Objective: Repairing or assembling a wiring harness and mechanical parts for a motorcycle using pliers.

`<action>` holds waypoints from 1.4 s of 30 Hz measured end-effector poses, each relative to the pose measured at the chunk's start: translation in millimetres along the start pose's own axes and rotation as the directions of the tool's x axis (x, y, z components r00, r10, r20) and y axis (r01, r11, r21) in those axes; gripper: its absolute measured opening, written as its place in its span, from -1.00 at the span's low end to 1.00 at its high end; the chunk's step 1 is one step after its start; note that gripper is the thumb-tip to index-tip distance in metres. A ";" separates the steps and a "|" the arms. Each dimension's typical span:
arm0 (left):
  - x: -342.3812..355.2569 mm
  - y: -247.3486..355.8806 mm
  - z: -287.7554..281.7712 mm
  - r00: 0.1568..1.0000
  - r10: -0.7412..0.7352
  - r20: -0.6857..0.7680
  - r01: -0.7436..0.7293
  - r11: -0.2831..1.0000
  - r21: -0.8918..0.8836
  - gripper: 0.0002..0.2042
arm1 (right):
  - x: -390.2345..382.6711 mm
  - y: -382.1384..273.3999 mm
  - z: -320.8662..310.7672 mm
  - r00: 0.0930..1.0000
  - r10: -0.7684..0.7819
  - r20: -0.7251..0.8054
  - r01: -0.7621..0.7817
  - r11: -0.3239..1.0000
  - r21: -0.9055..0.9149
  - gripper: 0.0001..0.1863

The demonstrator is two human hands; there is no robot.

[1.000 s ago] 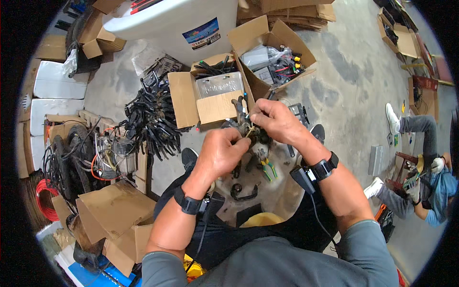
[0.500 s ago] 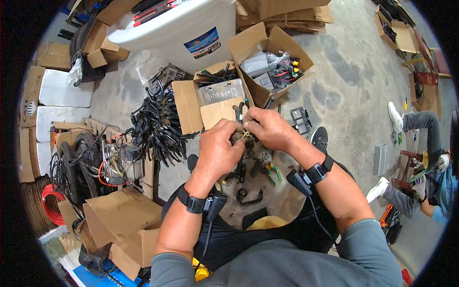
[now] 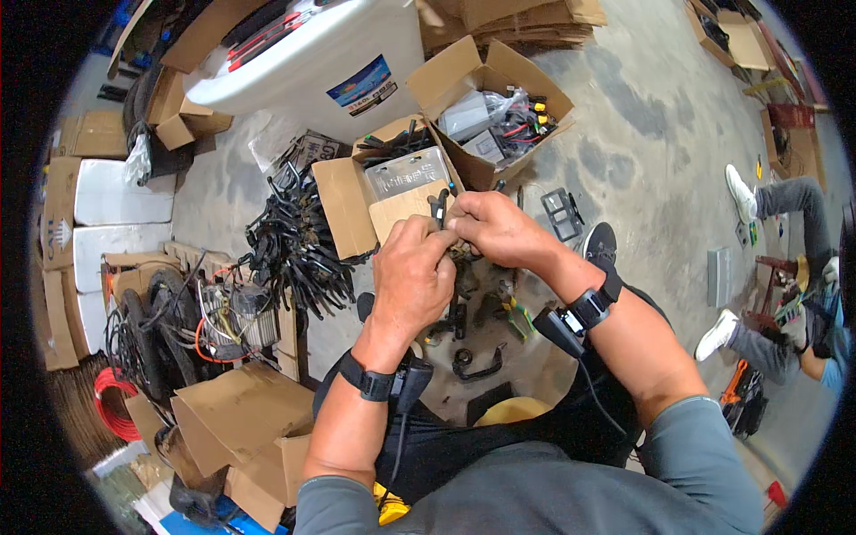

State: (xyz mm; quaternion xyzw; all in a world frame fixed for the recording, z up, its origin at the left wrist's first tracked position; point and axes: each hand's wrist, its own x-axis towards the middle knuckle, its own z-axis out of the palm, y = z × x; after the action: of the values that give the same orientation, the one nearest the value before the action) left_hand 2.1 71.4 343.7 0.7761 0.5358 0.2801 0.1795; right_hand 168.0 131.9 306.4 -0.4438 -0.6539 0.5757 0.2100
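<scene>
In front of me, my left hand (image 3: 412, 267) and my right hand (image 3: 495, 230) meet with their fingers pinched together. Between them is a dark cable-like piece (image 3: 438, 207) whose black end sticks up past the fingertips. Most of it is covered by my fingers, so its exact kind is unclear. Below the hands, pliers with green and yellow handles (image 3: 517, 316) lie on the floor among small dark parts. A curved black part (image 3: 480, 367) rests nearer to me.
Beyond my hands stands an open carton (image 3: 343, 209) of black parts, beside another carton (image 3: 544, 134) with wiring and grey units. A heap of black cables (image 3: 299, 245) lies left. A motor with wires (image 3: 236, 316) sits farther left. At right, another person (image 3: 807, 330) is seated.
My view has shifted slightly. Both hands stay together on the dark piece, and my left fingers have drawn closer to the right ones, covering more of it.
</scene>
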 end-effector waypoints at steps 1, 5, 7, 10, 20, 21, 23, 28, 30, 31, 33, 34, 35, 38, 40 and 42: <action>0.5 1.2 1.1 1.000 -0.025 -0.005 0.025 0.999 0.020 -0.79 | -0.1 0.1 -0.5 1.000 0.006 -0.015 -0.006 1.000 0.010 -0.81; 3.7 0.8 -1.8 0.995 -0.040 0.087 0.037 0.999 0.033 -0.78 | -1.8 -3.8 -1.3 1.000 -0.019 -0.010 0.019 0.998 -0.052 -0.75; 3.6 0.6 2.3 0.994 -0.027 0.108 0.023 0.999 0.041 -0.79 | -1.0 0.5 -1.5 1.000 -0.024 0.004 0.024 0.999 -0.034 -0.75; 6.4 2.5 2.8 0.993 -0.008 0.121 0.002 0.999 0.051 -0.79 | 1.5 7.0 -2.8 0.996 -0.079 -0.035 0.078 0.996 -0.030 -0.76; 7.8 10.2 5.8 0.989 -0.051 0.140 0.050 0.999 0.015 -0.79 | 3.0 10.5 -7.6 1.000 0.003 0.012 -0.002 0.998 -0.057 -0.75; 7.3 9.7 6.2 0.989 -0.052 0.140 0.050 0.999 0.017 -0.79 | 3.4 8.8 -8.8 1.000 0.003 0.003 -0.002 0.998 -0.057 -0.75; 6.2 7.7 7.7 0.992 -0.063 0.110 0.062 0.998 0.011 -0.78 | 4.0 5.0 -12.0 1.000 0.001 -0.006 -0.001 0.999 -0.055 -0.74; 8.8 3.0 9.7 0.994 -0.039 0.099 0.044 0.998 -0.048 -0.77 | 1.6 -2.2 -17.2 0.996 0.085 0.009 -0.086 0.996 0.028 -0.76; 10.0 2.2 10.3 0.995 -0.039 0.093 0.045 0.997 -0.062 -0.78 | 1.5 -2.3 -18.2 0.998 0.067 0.000 -0.067 0.998 0.006 -0.76; 10.8 2.0 10.3 0.995 -0.039 0.087 0.046 0.995 -0.083 -0.79 | 1.6 -2.3 -18.3 0.999 0.046 -0.007 -0.046 0.999 -0.018 -0.75; 11.4 1.4 10.6 0.996 -0.038 0.082 0.047 0.993 -0.105 -0.81 | 2.2 -1.6 -16.9 0.999 0.034 -0.015 -0.034 0.999 -0.026 -0.75; 11.3 0.6 11.4 0.997 -0.034 0.065 0.041 0.993 -0.110 -0.81 | 2.4 -1.0 -16.6 1.000 0.021 -0.022 -0.022 0.999 -0.036 -0.75; 11.6 0.2 11.9 0.998 -0.030 0.048 0.036 0.993 -0.115 -0.82 | 2.5 -0.2 -16.8 0.999 0.022 -0.024 -0.023 0.999 -0.036 -0.75; 12.2 -0.6 10.6 1.000 -0.008 0.016 0.010 0.992 -0.126 -0.83 | 2.0 1.9 -14.4 0.999 0.026 -0.043 -0.027 0.999 -0.022 -0.75; 12.2 -2.5 13.3 1.000 0.005 -0.012 -0.006 0.992 -0.129 -0.84 | 0.4 1.2 -13.8 0.997 -0.004 -0.072 -0.008 0.988 -0.154 -0.75; 11.7 -3.1 14.8 0.999 0.018 -0.040 -0.023 0.991 -0.133 -0.85 | 0.3 3.5 -15.0 0.997 -0.015 -0.078 0.001 0.986 -0.168 -0.74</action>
State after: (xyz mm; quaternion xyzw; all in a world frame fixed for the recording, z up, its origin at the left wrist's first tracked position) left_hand 12.2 83.7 333.2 0.7622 0.5114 0.3320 0.2177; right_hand 180.8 140.4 306.7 -0.4797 -0.6930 0.4997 0.1997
